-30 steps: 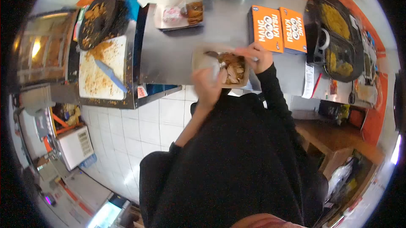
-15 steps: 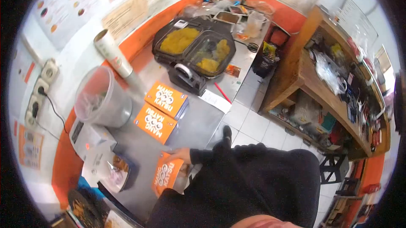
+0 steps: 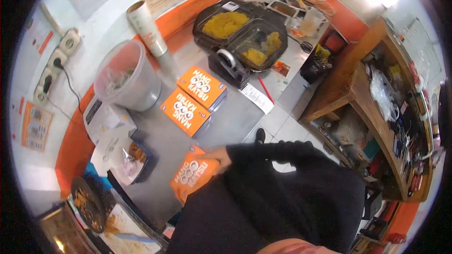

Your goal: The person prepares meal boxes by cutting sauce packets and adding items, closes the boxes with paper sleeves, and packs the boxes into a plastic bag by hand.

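A closed orange carton box (image 3: 192, 173) printed "MANG KATSU" sits between my hands at the near side of the steel table. My right hand (image 3: 220, 156) grips its far right side, while my left hand (image 3: 177, 192), mostly hidden by the sleeve and box, holds the left edge. Two more closed orange boxes stand side by side farther up, one (image 3: 201, 86) behind the other (image 3: 186, 113). Left of my hands lies an open paper box (image 3: 115, 162) with browned food and a small plastic bag inside.
A clear plastic tub (image 3: 123, 77) and a roll of film (image 3: 147, 30) stand by the wall. Beyond the boxes are a black sealer (image 3: 228, 68) and a black two-section container (image 3: 238, 32) with yellow food. A cutting board (image 3: 127, 237) is at lower left; wooden shelves (image 3: 348, 94) stand right.
The camera view has shifted, so the table things appear farther right and higher. Both hands stay on the orange box, which has turned slightly and looks lifted a little.
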### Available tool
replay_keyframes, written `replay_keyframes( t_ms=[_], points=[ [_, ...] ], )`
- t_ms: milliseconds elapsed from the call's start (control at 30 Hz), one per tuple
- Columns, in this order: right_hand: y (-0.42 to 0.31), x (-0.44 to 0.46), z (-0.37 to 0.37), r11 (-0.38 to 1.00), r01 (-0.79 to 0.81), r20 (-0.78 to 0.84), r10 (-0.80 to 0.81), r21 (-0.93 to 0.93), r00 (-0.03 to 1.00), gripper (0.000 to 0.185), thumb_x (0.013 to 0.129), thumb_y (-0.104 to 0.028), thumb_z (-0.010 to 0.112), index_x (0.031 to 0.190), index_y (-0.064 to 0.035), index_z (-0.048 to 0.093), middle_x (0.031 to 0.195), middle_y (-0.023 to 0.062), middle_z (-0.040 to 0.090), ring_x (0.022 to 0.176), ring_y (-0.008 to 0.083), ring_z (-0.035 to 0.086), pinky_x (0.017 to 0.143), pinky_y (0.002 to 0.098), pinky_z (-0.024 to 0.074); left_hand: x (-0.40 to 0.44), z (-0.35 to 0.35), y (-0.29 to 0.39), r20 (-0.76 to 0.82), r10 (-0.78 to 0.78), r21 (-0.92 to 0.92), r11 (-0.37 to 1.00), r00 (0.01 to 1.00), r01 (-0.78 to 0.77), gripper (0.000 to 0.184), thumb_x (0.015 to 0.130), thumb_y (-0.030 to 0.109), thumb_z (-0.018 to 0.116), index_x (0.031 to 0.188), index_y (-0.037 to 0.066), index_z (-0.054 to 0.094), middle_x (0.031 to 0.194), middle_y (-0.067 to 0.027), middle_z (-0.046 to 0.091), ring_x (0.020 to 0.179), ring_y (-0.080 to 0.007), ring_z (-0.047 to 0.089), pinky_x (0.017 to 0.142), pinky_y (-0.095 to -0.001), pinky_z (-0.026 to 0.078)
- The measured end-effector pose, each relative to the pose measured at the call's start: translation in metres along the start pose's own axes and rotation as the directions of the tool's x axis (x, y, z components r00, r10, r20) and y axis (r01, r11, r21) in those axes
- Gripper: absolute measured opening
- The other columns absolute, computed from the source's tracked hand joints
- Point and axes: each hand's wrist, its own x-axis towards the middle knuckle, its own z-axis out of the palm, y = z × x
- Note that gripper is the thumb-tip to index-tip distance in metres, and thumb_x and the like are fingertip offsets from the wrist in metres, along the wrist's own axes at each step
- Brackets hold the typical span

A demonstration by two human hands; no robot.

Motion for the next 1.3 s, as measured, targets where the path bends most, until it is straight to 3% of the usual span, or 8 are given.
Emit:
replay_keyframes(
  t_ms=[233,633,733,867,967,1167,1233,1300],
  points=[
    [0.025,0.015,0.007,0.739,0.162,0.3,0.057,-0.654,0.952,0.066,0.07,-0.02,0.056,0.131,-0.0236,0.029,0.137,0.0258,0.003,0.122,0.0467,0.017,0.089,0.0441,0.0389,-0.023,-0.002,-0.003,-0.015,0.012,0.053,0.999,1.0,-0.011,0.053,0.079,0.029,0.053,0.126,0.009,0.037,0.131,-0.0187,0.031,0.122,-0.0376,0.026,0.098,-0.0482,0.019],
    [0.036,0.042,0.023,0.74,0.035,0.011,-0.037,-0.672,0.999,0.075,0.067,-0.024,0.061,0.132,-0.0154,0.024,0.139,0.0202,0.002,0.122,0.0465,0.017,0.099,0.0437,0.0263,0.001,0.001,0.018,0.042,0.08,0.463,0.882,0.996,-0.09,0.032,0.078,0.014,0.05,0.11,0.009,0.056,0.117,-0.0068,0.051,0.111,-0.0242,0.046,0.094,-0.0456,0.03],
    [0.038,0.029,-0.038,0.948,-0.276,-0.168,0.249,-0.16,0.954,0.033,0.07,-0.022,0.062,0.102,-0.0136,0.06,0.107,0.0148,0.056,0.092,0.0281,0.056,0.078,0.0375,0.0454,0.016,-0.002,0.022,-0.002,0.224,0.428,0.881,0.975,-0.201,0.029,0.075,0.011,0.054,0.103,0.01,0.06,0.107,-0.0043,0.058,0.1,-0.0207,0.054,0.089,-0.0407,0.037],
    [0.038,-0.03,-0.201,0.78,-0.595,-0.978,-0.103,-0.194,0.184,0.025,0.076,-0.031,0.057,0.085,-0.0093,0.064,0.072,0.0109,0.061,0.069,0.023,0.057,0.064,0.0352,0.0452,0.023,-0.004,0.028,-0.066,0.158,0.372,0.92,0.985,-0.123,0.023,0.07,0.011,0.06,0.092,0.008,0.063,0.099,-0.0045,0.06,0.089,-0.0198,0.059,0.081,-0.0363,0.043],
    [0.072,-0.063,-0.276,0.176,-0.954,-0.934,0.224,-0.242,0.279,0.026,0.079,-0.033,0.054,0.085,-0.0092,0.065,0.068,0.0103,0.059,0.068,0.0202,0.056,0.067,0.0329,0.0444,0.027,0.007,0.036,-0.147,0.122,0.337,0.939,0.981,-0.066,0.019,0.068,0.01,0.062,0.087,0.007,0.063,0.09,-0.0039,0.061,0.086,-0.0183,0.059,0.079,-0.0346,0.045],
    [0.107,-0.108,-0.297,0.617,-0.159,-0.526,0.757,0.771,0.388,0.022,0.078,-0.022,0.058,0.095,-0.0073,0.06,0.088,0.0046,0.057,0.08,0.0203,0.057,0.072,0.0384,0.0473,0.034,0.01,0.041,-0.144,0.092,0.347,0.937,0.985,-0.037,0.016,0.069,0.008,0.062,0.085,0.007,0.063,0.082,-0.0034,0.059,0.077,-0.0166,0.059,0.076,-0.0337,0.048],
    [0.111,-0.142,-0.291,0.678,-0.144,-0.432,0.602,0.721,0.671,0.035,0.076,-0.021,0.061,0.1,0.0034,0.052,0.096,0.0099,0.056,0.087,0.0215,0.054,0.073,0.04,0.0486,0.036,0.015,0.039,-0.166,0.086,0.32,0.947,0.982,-0.028,0.015,0.07,0.007,0.062,0.085,0.007,0.063,0.082,-0.0036,0.059,0.076,-0.0166,0.059,0.075,-0.0332,0.049],
    [0.089,-0.128,-0.266,0.715,-0.588,-0.568,0.681,0.378,0.462,0.033,0.074,-0.027,0.063,0.097,-0.0038,0.057,0.091,0.0067,0.059,0.079,0.0203,0.057,0.069,0.0338,0.0487,0.037,0.016,0.04,-0.169,0.08,0.312,0.95,0.982,-0.023,0.015,0.07,0.006,0.062,0.085,0.007,0.063,0.082,-0.0038,0.059,0.076,-0.017,0.059,0.074,-0.0333,0.049]
  ],
)
